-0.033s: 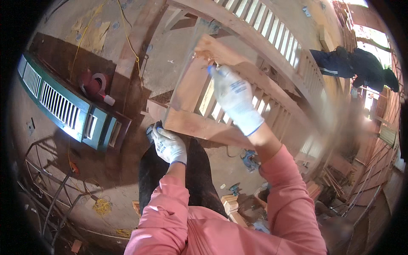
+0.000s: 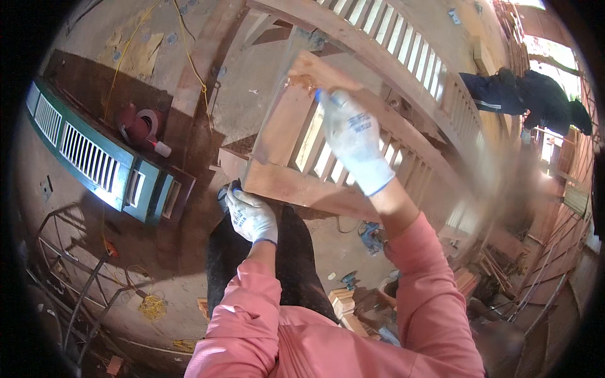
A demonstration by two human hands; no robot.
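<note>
A bare wooden slatted panel (image 2: 277,179) lies in front of me at a slant, a reddish-brown patch marking its far-left corner. Over its slats is my right hand (image 2: 356,135), in a white glove with a blue cuff edge. Its fingers are closed; a small blue tip (image 2: 319,94) shows at them, and I cannot make out what it belongs to. My left hand (image 2: 251,215), gloved the same way, is closed by the panel's near-left corner. Something dark (image 2: 236,185) shows at its fingertips, too small to name.
Another long slatted wooden frame (image 2: 372,53) stretches beyond the panel. A green-painted slatted piece (image 2: 82,151) stands at the left, near a reddish container (image 2: 140,123). Metal tubing (image 2: 88,286) and a yellow cord (image 2: 151,307) lie lower left. A person in dark clothing (image 2: 542,101) is at the far right.
My right hand has shifted slightly to the right, and its blue tip has moved a little right and farther away. My left hand and the panel stay in place.
</note>
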